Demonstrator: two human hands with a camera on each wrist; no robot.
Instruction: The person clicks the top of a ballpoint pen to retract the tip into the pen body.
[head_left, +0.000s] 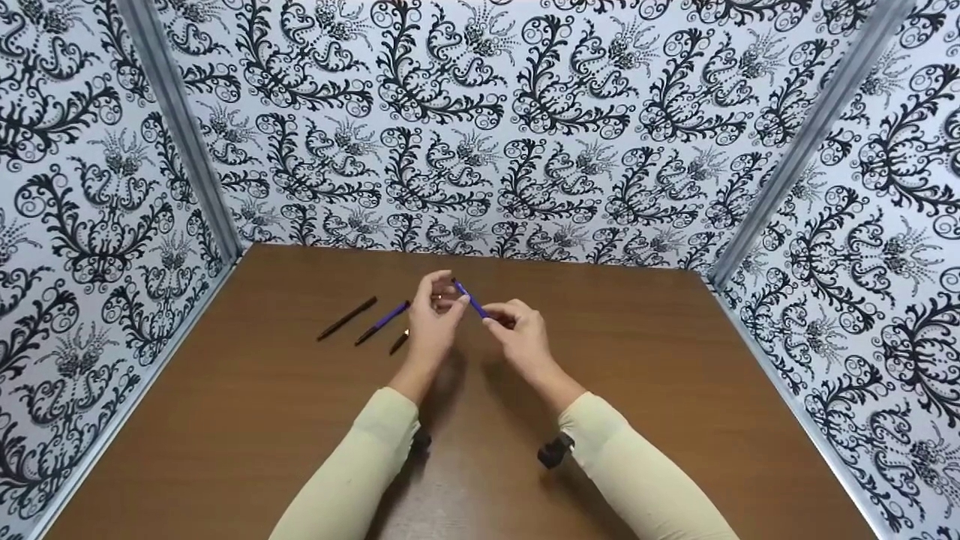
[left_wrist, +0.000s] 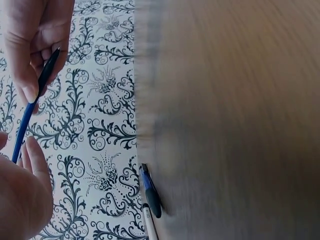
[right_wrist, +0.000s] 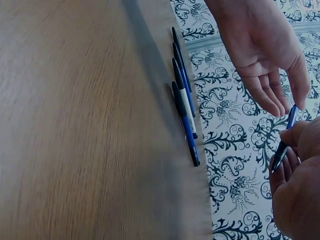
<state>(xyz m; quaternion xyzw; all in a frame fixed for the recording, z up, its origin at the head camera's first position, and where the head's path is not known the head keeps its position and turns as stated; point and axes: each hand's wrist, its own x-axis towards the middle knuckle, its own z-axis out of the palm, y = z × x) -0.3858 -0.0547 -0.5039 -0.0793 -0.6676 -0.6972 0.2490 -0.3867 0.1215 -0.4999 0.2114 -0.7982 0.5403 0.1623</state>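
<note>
A blue pen with a black grip (right_wrist: 281,155) slants between the two hands above the table. My right hand (head_left: 525,337) pinches it between thumb and fingers by the black grip part, the writing tip lying among the fingers in the left wrist view. At the pen's blue end, my left hand (head_left: 435,315) has its fingers loosely extended, and its thumb touches the barrel. Left of the hands on the table lie a black pen (head_left: 346,319), a blue and black pen (head_left: 382,322) and a dark-tipped pen (head_left: 399,343) half hidden by the left hand.
In the right wrist view several pens lie side by side, among them a white pen with dark ends (right_wrist: 187,102). The brown table (head_left: 675,390) meets patterned walls (head_left: 480,150) at the back and both sides. Metal posts (head_left: 187,135) stand at the corners.
</note>
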